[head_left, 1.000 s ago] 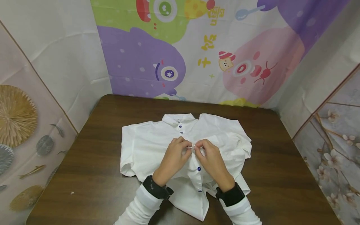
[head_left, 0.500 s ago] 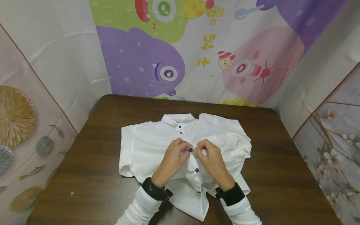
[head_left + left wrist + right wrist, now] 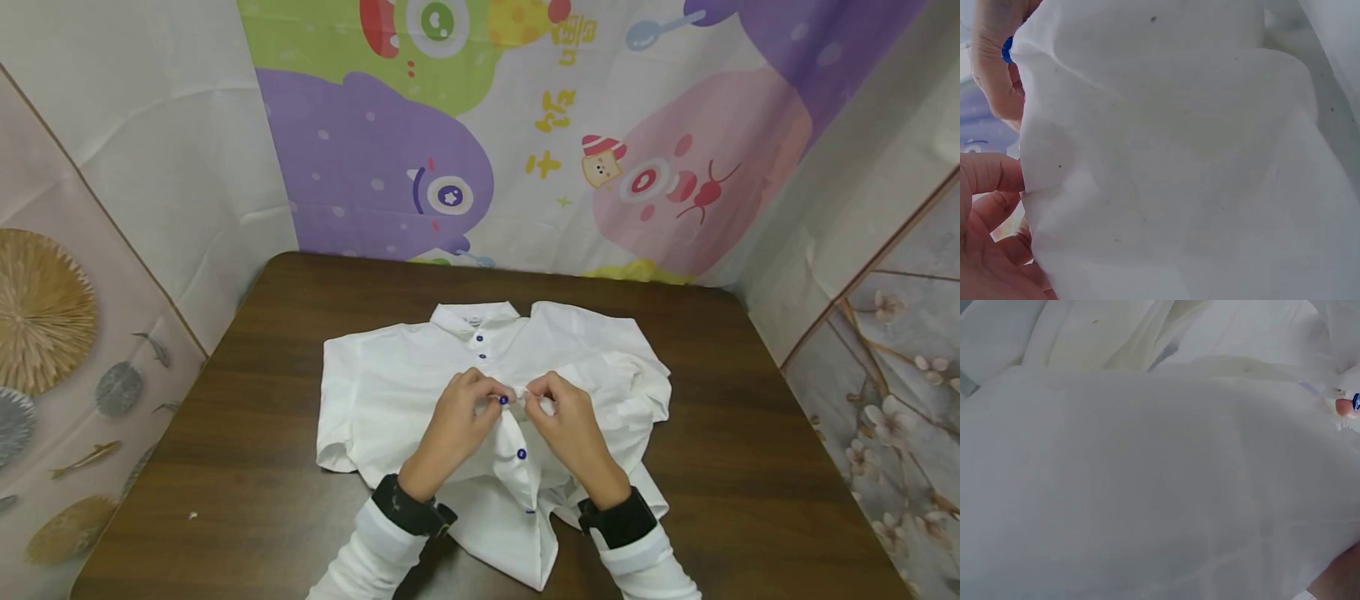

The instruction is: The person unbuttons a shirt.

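shirt (image 3: 412, 375) spread on table (image 3: 225, 400), 6 o'clock in head view. our left hand (image 3: 459, 423) pinches shirt by button (image 3: 503, 400); our right hand (image 3: 566, 423), at 3 o'clock, pinches shirt too. best we keep cloth taut, grips close, button tilted edge-on, no tugging.

A brown table (image 3: 247, 417) bears a white shirt (image 3: 408, 392) and a pale speck (image 3: 192, 515).

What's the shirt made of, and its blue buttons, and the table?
Shirt: matte cloth, maybe cotton; it creases and folds. Blue buttons: probably smooth plastic, being round and strongly coloured. Table: wood or wood-look laminate, slightly shiny; brown grain streaks show.
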The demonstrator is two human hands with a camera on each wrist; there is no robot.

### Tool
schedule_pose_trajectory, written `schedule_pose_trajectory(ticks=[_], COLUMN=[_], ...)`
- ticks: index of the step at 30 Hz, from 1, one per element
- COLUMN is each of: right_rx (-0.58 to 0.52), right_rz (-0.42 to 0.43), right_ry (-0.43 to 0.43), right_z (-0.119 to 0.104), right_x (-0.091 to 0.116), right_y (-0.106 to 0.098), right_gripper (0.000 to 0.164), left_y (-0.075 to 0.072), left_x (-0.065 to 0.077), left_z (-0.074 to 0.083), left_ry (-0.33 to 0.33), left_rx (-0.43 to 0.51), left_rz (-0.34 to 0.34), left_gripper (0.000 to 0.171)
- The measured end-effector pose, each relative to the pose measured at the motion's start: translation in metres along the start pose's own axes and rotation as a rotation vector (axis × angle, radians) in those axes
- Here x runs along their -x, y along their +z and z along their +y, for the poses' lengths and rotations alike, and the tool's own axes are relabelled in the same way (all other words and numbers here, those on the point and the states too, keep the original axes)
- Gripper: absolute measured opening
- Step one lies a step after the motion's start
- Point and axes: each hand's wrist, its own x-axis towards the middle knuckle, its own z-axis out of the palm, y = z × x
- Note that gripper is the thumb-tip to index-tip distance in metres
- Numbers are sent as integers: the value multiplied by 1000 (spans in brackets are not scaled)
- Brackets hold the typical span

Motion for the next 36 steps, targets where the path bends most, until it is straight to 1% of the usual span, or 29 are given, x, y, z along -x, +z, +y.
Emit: schedule_pose_trajectory(ticks=[5, 10, 16, 20, 23, 25, 26, 29, 32, 34, 36], right_rx=[29, 79, 98, 87, 58, 32, 23, -53, -164, -244, -293], right_rz=[-26, -93, -239, -356, -456, -519, -555, -662, -751, -780, -791], right_ry=[17, 36, 73, 78, 68, 58, 67, 126, 205, 250, 275], right_z=[2, 6, 14, 19, 22, 22, 23, 21, 18, 15, 12], right_x=[2, 8, 17, 23, 28, 31, 33, 38, 44, 48, 51], right_y=[-3, -5, -4, -1, 2, 5, 7, 13, 20, 26, 32], right_gripper=[4, 7, 10, 8, 5, 3, 3, 3, 5, 7, 7], left_y=[-1, -1, 1, 2, 3, 4, 4, 5, 6, 5, 4], left_x=[5, 13, 24, 31, 36, 39, 41, 46, 50, 51, 51], left_z=[-2, -6, -13, -20, -25, -30, -33, -41, -47, -51, -54], left_ry=[-21, -41, -58, -45, -46, -64, -76, -116, -153, -171, -179], left_rx=[-17, -21, -29, -74, -110, -140, -156, -217, -238, -231, -223], left_rz=[-30, -69, -118, -146, -187, -225, -247, -309, -361, -378, -382], left_gripper=[11, 13, 14, 12, 13, 13, 13, 12, 12, 13, 14])
